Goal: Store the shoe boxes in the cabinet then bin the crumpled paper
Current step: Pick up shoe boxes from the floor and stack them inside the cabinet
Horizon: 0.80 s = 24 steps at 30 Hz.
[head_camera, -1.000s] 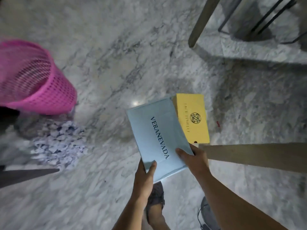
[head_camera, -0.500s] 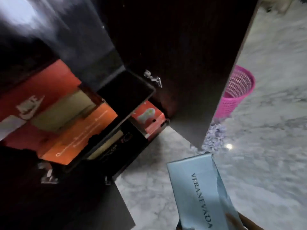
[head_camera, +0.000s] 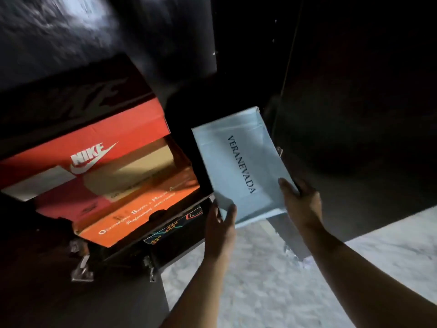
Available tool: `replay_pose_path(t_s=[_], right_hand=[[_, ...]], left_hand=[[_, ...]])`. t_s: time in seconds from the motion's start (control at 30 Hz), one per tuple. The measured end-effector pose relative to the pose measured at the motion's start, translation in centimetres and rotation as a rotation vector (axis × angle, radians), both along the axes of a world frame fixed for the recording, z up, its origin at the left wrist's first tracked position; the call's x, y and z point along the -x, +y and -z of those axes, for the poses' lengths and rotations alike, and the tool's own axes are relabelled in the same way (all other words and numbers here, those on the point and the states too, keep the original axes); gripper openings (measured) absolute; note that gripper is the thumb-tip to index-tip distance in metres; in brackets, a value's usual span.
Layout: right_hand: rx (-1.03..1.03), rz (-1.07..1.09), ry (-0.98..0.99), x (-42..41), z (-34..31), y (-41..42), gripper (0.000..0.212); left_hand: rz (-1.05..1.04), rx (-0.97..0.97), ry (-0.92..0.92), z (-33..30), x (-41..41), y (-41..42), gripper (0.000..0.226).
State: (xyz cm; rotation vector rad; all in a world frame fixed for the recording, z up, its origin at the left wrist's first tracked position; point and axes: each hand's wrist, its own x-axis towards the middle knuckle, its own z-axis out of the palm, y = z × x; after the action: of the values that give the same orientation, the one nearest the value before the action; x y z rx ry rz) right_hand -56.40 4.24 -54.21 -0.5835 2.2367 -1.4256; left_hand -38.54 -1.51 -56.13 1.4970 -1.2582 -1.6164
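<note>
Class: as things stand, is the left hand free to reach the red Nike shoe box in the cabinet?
Probably not: the left hand helps hold the pale blue shoe box, though the red Nike box lies unobstructed.

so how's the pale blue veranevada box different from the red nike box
The pale blue box is held in both hands, left hand and right hand, at the cabinet opening; the red Nike box already sits inside. The blue one bears dark lettering, the red one a white logo. Both are cardboard shoe boxes.
</note>
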Motion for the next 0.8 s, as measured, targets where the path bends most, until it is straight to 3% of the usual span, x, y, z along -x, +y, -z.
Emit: replay_pose_path(t_s=[0.07, 0.2, 0.33, 0.5, 0.67, 0.8], right_hand=[[0.045, -0.004, -0.021, 1.4, -0.6, -4.5, 0.021], [0.174, -0.019, -0.099, 2.5, 0.4, -11.1, 0.046], [0.163, -0.087, -0.04, 1.0, 2.4, -13.1, 0.057], [0.141, -0.189, -0.064, -0.4, 4.6, -14.9, 0.054], [0.141, -0.209, -0.023, -0.9, 4.3, -12.7, 0.068], [0.047, -0.136, -0.053, -0.7, 5.5, -4.3, 0.057]], left_hand=[[-0.096, 0.007, 0.027, -0.3, 1.7, -3.5, 0.084], [-0.181, 0.057, 0.067, 0.2, 3.6, -8.2, 0.067], [-0.181, 0.138, -0.027, 1.4, 4.8, -9.8, 0.074], [-0.226, 0.176, -0.171, 2.8, 5.7, -11.0, 0.042], [-0.28, 0.125, -0.249, 1.7, 5.1, -8.7, 0.061], [-0.083, 0.099, -0.361, 1.7, 3.1, -2.0, 0.065]])
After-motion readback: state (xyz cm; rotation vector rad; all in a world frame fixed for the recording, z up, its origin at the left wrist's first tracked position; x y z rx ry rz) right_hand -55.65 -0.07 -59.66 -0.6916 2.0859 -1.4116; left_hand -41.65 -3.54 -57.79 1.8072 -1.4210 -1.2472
